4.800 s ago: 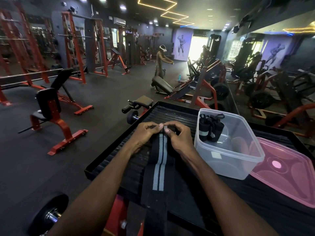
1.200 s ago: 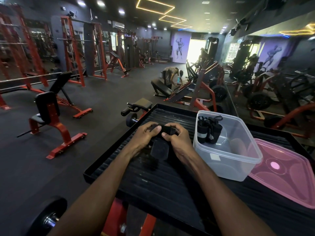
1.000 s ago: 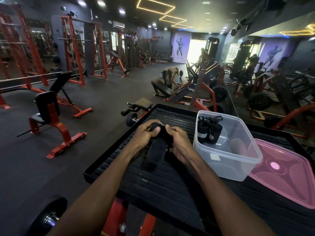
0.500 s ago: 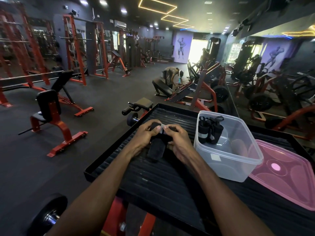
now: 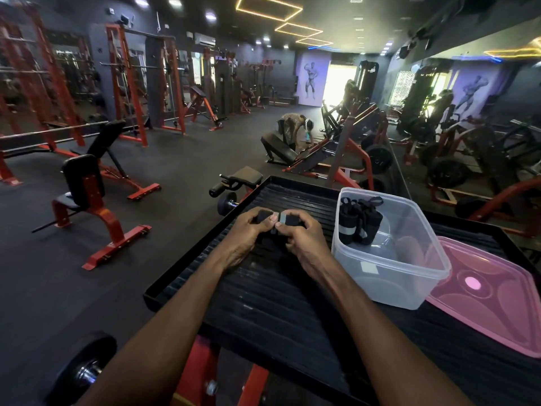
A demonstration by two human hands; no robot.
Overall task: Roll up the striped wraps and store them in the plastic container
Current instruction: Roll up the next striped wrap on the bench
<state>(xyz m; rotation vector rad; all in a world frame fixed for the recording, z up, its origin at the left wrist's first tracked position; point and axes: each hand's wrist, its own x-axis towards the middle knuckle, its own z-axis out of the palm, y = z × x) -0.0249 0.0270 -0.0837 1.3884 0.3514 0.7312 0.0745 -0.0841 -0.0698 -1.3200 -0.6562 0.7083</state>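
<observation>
Black wrap [image 5: 281, 218] nearly rolled, being pinched tight between left hand [image 5: 248, 232] and right hand [image 5: 304, 238], likely needing fastening before dropping beside rolls [image 5: 358, 222] in container [image 5: 409, 271].

- Dark gym, black rubber floor [image 5: 175, 171]
- Red racks [image 5: 128, 83] along left wall
- Red benches [image 5: 87, 197] left
- Mirror wall [image 5: 468, 112] right
- Yellow ceiling strips [image 5: 269, 8]
- Bright doorway [image 5: 336, 83] at far end
- Bodybuilder mural [image 5: 311, 80]
</observation>
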